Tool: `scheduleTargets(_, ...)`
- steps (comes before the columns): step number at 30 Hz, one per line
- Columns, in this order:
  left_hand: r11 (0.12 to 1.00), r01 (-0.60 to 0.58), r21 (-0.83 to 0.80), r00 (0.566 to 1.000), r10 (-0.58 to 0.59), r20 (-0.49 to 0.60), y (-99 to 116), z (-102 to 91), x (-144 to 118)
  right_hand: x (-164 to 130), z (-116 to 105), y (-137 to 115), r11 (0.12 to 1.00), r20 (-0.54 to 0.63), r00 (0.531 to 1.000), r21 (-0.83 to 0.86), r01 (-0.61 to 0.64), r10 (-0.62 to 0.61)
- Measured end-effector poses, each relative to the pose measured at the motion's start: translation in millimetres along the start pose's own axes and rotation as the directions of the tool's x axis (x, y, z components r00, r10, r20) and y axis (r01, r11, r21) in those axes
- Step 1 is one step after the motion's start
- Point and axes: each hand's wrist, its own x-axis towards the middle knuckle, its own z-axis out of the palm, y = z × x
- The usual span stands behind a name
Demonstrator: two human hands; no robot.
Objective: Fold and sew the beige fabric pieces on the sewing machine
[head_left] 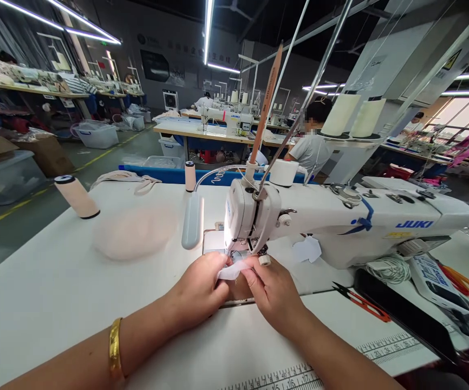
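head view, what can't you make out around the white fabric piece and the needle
- Needle: head view, hidden behind the sewing machine head and the white fabric piece.
- Fabric's lower part: covered by the left hand and right hand.
- Ruler numbers: too small, cut off by the bottom edge.

1. The table (pixel 56 292) looks like smooth matt white laminate to me.
2. The sewing machine (pixel 340 222) body is glossy white, plastic or enamel, can't tell which.
3. The small white piece (pixel 231 271) I'm pinching is soft matt cloth.
4. The bangle (pixel 115 346) is shiny gold-coloured metal.
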Motion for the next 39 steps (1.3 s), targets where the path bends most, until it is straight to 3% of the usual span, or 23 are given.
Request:
scheduleTargets(5,0.995,0.067,-0.070,0.997,-0.065,0.036,-3.7,-2.2,4.0,1.0,6.8,-2.8,1.000,-0.061,0.998,-0.022,-0.006,0.005)
scheduleTargets(13,0.994,0.017,-0.108,1.000,-0.015,0.020,-4.0,-1.1,5.8,-1.9,8.1,1.3,0.998,-0.015,1.000,-0.057,-0.019,0.018)
scheduleTargets(16,0.993,-0.114,-0.008,0.993,0.114,0.001,-5.6,0.9,-2.1,-6.3,3.0,5.0,0.992,0.101,0.992,-0.100,0.080,-0.070)
scheduleTargets(20,0.908,-0.299,0.294,0.941,0.332,-0.069,-7.8,5.8,-20.6,-9.6,-10.9,2.4,0.961,0.369,0.906,-0.099,0.260,-0.207)
scheduleTargets(25,0.858,-0.378,0.348,0.896,0.434,-0.097,-5.8,6.6,-29.2,-7.0,-21.1,-5.0,0.971,0.448,0.881,-0.095,0.218,-0.153)
scheduleTargets(30,0.854,-0.382,0.354,0.883,0.450,-0.133,-10.2,6.0,-22.4,-6.8,-18.3,0.0,0.980,0.467,0.880,-0.118,0.159,-0.086)
scheduleTargets(39,0.859,-0.328,0.393,0.926,0.375,-0.048,-21.8,4.5,-13.1,-5.8,-10.3,4.5,0.985,0.428,0.901,-0.112,0.130,-0.070)
